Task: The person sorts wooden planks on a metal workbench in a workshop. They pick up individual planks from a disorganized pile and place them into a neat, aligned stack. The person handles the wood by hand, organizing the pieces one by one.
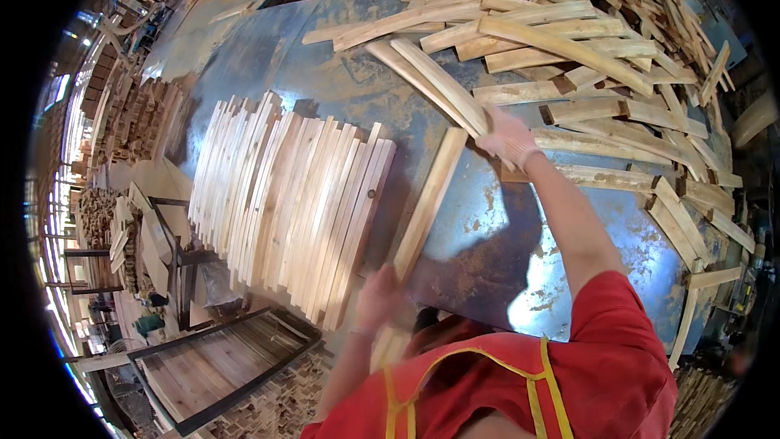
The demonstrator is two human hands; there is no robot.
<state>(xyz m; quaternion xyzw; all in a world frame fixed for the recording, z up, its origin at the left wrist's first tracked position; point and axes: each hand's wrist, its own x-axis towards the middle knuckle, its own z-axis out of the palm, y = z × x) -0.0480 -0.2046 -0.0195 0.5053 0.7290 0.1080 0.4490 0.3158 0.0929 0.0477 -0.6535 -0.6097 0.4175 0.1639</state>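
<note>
My right hand (508, 140), in a pale glove, is closed round the near ends of a pair of wooden strips (439, 81) that slant away to the far left over the metal table. Below it, another wooden strip (431, 205) lies at a slant. At that strip's near end is my left hand (379, 301), blurred, so its grip on the wood is unclear. To the left of this strip, many pale planed strips (292, 203) lie side by side in a dense row with uneven ends.
A large pile of rough, curved wood pieces (569, 41) covers the table's far right. Sawdust is scattered over the metal table (325, 73). At the lower left stands a dark-framed rack (227, 366) with boards. Stacked wood blocks (134, 122) rise beyond the left edge.
</note>
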